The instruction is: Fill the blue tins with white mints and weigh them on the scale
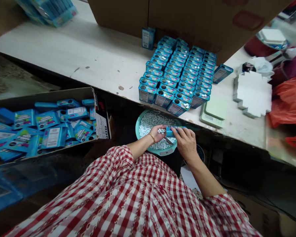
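My left hand (154, 133) is cupped palm up over a mint-green basin (137, 127), with some small white pellets (161, 131) lying in it. From the right, my right hand (186, 141) grips a small blue box (171, 131) tipped on its side, its end at the left palm. More white pellets (148, 121) fill the basin below both hands. A thin metal-looking tool (168, 141) lies among them, partly hidden.
Several upright blue boxes (179, 72) stand in rows on the white table (101, 62), some with pellets on top. A pale green scale (213, 110) and a white stepped block (253, 93) sit to the right. A carton (102, 115) of blue packs is at left.
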### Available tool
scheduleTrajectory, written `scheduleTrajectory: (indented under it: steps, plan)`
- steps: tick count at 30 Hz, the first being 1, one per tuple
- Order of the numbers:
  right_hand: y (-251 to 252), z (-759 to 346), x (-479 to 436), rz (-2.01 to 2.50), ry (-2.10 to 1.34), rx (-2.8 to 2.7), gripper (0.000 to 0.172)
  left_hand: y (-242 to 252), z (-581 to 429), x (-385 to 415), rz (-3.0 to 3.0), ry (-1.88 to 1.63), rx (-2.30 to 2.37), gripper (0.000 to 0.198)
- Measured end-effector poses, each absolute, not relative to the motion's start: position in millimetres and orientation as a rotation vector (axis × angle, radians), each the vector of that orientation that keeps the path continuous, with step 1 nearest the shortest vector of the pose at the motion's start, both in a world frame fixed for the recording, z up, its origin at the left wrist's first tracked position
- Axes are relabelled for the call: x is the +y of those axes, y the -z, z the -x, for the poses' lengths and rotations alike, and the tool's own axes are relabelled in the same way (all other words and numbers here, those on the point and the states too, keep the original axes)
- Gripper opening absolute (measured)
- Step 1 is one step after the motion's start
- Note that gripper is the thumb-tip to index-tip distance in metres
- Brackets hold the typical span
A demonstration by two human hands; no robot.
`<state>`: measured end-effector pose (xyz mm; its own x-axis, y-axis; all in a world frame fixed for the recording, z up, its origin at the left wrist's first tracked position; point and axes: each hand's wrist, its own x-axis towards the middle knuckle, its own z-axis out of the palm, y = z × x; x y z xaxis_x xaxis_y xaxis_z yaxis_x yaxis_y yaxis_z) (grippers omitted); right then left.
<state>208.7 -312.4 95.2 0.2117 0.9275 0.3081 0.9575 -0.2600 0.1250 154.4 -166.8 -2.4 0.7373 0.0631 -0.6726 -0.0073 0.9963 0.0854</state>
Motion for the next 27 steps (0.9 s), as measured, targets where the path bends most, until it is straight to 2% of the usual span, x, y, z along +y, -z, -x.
scheduleTrajectory:
  steps: [4, 8, 14, 21, 27]
  plan:
    - [-93.3, -209.5, -316.2, 2.397, 0.366, -1.719, 0.042, 4.6, -152.0, -165.4, -0.093, -0.039, 0.741, 0.022]
    - [-83.8, -211.0, -320.6, 2.362, 0.205, -1.501, 0.037, -2.3, -149.1, -164.7, -0.112, -0.029, 0.768, 0.021]
    - [-77.2, -230.3, -346.0, 2.048, 0.005, -0.876, 0.037, -13.6, -142.8, -159.6, -0.122, 0.015, 0.860, 0.019]
    - [-93.4, -356.4, -376.8, 1.779, 0.297, -0.390, 0.043, -19.7, -102.7, -145.1, -0.215, 0.055, 0.877, 0.021]
    - [-69.5, -453.5, -351.1, 1.787, 0.302, -0.261, 0.051, -31.4, -62.6, -143.9, -0.253, -0.033, 0.951, 0.020]
